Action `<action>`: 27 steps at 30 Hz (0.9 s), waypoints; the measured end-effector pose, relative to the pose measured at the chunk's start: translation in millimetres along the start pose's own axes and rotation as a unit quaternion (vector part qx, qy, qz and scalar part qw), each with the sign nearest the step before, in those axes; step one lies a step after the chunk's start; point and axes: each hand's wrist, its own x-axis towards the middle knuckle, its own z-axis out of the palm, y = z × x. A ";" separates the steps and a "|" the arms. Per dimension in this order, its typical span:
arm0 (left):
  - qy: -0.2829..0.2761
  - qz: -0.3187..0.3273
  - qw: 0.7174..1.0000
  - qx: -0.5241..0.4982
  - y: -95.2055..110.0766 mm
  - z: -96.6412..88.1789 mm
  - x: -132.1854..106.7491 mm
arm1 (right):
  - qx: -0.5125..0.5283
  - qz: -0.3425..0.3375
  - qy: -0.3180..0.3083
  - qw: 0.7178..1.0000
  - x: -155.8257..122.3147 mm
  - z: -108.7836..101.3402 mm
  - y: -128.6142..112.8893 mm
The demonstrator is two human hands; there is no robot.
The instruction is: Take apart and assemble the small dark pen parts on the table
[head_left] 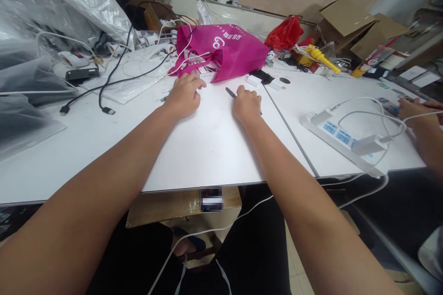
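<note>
Left hand [184, 96]: palm down on the white table [207, 147], fingers curled toward 1 o'clock. The tips are at the mouth of the magenta non-woven tote bag [235, 50].
Left grip: my fingertips touch a small white carton [206, 75] poking out of the bag mouth. I can't tell whether I've closed on it or just rest on it, because my own fingers hide the contact.
Right hand [247, 107]: loose fist, knuckles up, closed round a slim dark pen-shaped tool [230, 92]. One end sticks out of the fist toward 10 o'clock. The heel of the hand is on the table, likely for steadiness.
Tool position: between my two hands, just short of the bag. Can't tell if its tip touches the table.
Bag: lying on its side at 12 o'clock from both hands, mouth facing me, probably so the contents are reachable sideways. White cables spill out of the mouth.
Small white adapter block [254, 80]: 1 o'clock from the right hand, near it but not touching.
White power strip with blue sockets [332, 131]: 3 o'clock from the right hand, well apart, with white chargers plugged in.
Other person's hand [413, 110]: beyond the strip at the far 3 o'clock edge. Not mine.
Black USB cables [104, 109]: 9 o'clock from the left hand, loose plug ends lying on the table.
</note>
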 end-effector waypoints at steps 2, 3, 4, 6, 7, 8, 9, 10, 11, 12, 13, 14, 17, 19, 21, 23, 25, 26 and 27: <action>-0.005 -0.011 0.998 -0.069 10.5 8.5 -0.9 | 0.029 0.002 0.002 1.000 -0.9 0.1 -4.8; -0.011 -0.037 0.992 -0.117 15.8 13.8 -1.1 | 0.061 0.004 0.009 0.998 -1.7 0.1 -8.6; -0.016 -0.076 0.982 -0.170 20.9 19.1 -0.9 | 0.109 0.005 0.020 0.994 -2.7 -0.1 -13.4; -0.009 -0.152 0.946 -0.287 30.1 27.6 0.7 | 0.235 0.002 0.030 0.971 -5.8 -0.5 -25.6; -0.001 -0.175 0.922 -0.344 33.8 30.1 2.0 | 0.306 0.001 0.017 0.952 -7.8 -0.6 -32.4; 0.005 -0.188 0.900 -0.394 36.7 31.2 3.3 | 0.373 0.003 -0.014 0.928 -10.1 -0.7 -39.3; 0.007 -0.195 0.880 -0.434 38.8 31.1 4.5 | 0.433 0.011 -0.058 0.900 -12.6 -0.7 -45.7; 0.003 -0.199 0.864 -0.463 40.1 30.1 5.6 | 0.484 0.026 -0.109 0.868 -15.2 -0.9 -51.5; -0.002 -0.204 0.852 -0.482 40.9 28.6 6.3 | 0.527 0.044 -0.159 0.833 -17.7 -1.4 -56.4; -0.007 -0.211 0.842 -0.496 41.3 27.1 6.8 | 0.562 0.062 -0.203 0.800 -20.2 -2.3 -60.3; -0.010 -0.218 0.834 -0.507 41.6 25.8 7.1 | 0.588 0.079 -0.237 0.769 -22.3 -3.8 -63.1; -0.012 -0.224 0.826 -0.517 41.9 24.7 7.3 | 0.607 0.093 -0.262 0.744 -24.1 -6.0 -65.0; -0.016 -0.231 0.810 -0.538 44.5 23.0 7.3 | 0.639 0.120 -0.307 0.695 -26.8 -15.0 -66.7; -0.017 -0.230 0.813 -0.534 46.7 22.2 7.4 | 0.646 0.128 -0.335 0.674 -26.9 -20.0 -66.1; -0.018 -0.222 0.829 -0.513 47.9 21.5 7.7 | 0.644 0.127 -0.355 0.666 -26.7 -21.2 -65.8; -0.022 -0.207 0.851 -0.482 47.5 21.5 8.2 | 0.635 0.117 -0.342 0.683 -26.6 -17.1 -66.3; -0.022 -0.197 0.863 -0.465 46.1 22.5 8.7 | 0.621 0.104 -0.298 0.717 -26.4 -8.8 -67.4; -0.018 -0.197 0.860 -0.471 45.4 23.1 8.8 | 0.616 0.099 -0.280 0.729 -25.9 -4.0 -67.6; -0.012 -0.198 0.851 -0.487 44.9 23.7 8.8 | 0.610 0.093 -0.266 0.740 -25.2 0.9 -67.4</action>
